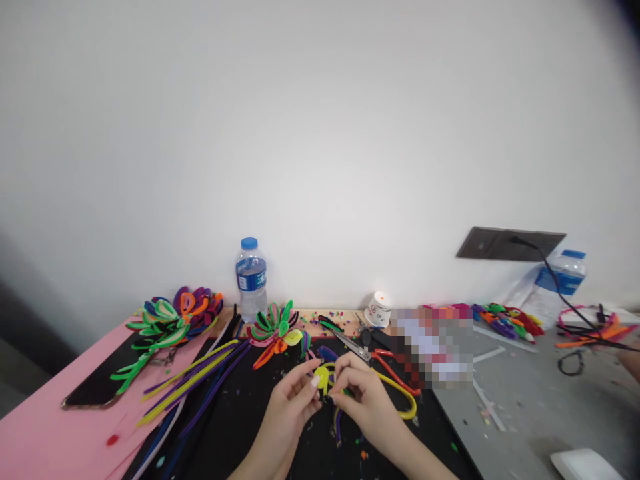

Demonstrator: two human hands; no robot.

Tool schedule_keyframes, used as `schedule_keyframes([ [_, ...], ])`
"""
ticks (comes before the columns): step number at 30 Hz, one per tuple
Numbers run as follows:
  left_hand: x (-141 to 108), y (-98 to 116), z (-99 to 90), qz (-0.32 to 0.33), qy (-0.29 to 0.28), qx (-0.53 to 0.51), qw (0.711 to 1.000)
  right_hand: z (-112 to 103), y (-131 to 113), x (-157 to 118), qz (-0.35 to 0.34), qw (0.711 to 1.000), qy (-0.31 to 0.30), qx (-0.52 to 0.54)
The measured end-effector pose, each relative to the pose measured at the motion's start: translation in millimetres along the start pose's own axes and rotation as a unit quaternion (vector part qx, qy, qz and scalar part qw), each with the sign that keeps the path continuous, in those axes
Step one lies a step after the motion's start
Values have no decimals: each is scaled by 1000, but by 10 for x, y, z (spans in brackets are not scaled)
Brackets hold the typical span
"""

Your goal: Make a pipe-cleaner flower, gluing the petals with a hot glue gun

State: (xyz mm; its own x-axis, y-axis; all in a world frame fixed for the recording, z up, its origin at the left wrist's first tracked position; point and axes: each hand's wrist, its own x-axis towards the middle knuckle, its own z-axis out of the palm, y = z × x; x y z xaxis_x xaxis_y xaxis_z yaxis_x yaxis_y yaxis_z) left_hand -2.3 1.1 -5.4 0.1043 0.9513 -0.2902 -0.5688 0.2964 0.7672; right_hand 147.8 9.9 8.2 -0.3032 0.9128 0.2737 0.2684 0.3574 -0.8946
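Observation:
A yellow pipe cleaner [324, 377], bent into a small flat loop, is between my two hands above the black mat. My left hand [296, 395] pinches the loop from the left between thumb and fingers. On the right, my right hand [365, 393] has its fingers pinched together at the loop's lower edge; its fingertips partly cover what they grip. A longer yellow pipe cleaner [409, 399] curves out past my right wrist. Below the hands hangs a purple pipe cleaner piece [339, 427]. Scissors [357, 348] lie just beyond the hands, near red handles [400, 373].
Loose yellow and purple pipe cleaners [193, 380] lie left, beside a phone [95, 380] and pipe-cleaner flowers [175, 317]. Another flower [280, 330] lies ahead by a water bottle [251, 280]. A paper cup [379, 310] and scattered beads are at the wall. A second bottle [555, 287] leans right.

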Motion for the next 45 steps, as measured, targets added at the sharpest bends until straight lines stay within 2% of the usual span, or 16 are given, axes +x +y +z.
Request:
schedule_keyframes([
  [18, 3, -9, -15, -19, -24, -14, 999, -39, -21, 5, 3, 1000, 18, -7],
  [27, -21, -4, -12, -27, -3, -7, 1000, -39, -28, 0, -2, 1000, 23, -9],
  [45, -58, -46, 20, -44, -5, 1, 999, -6, -30, -25, -2, 1000, 19, 0],
])
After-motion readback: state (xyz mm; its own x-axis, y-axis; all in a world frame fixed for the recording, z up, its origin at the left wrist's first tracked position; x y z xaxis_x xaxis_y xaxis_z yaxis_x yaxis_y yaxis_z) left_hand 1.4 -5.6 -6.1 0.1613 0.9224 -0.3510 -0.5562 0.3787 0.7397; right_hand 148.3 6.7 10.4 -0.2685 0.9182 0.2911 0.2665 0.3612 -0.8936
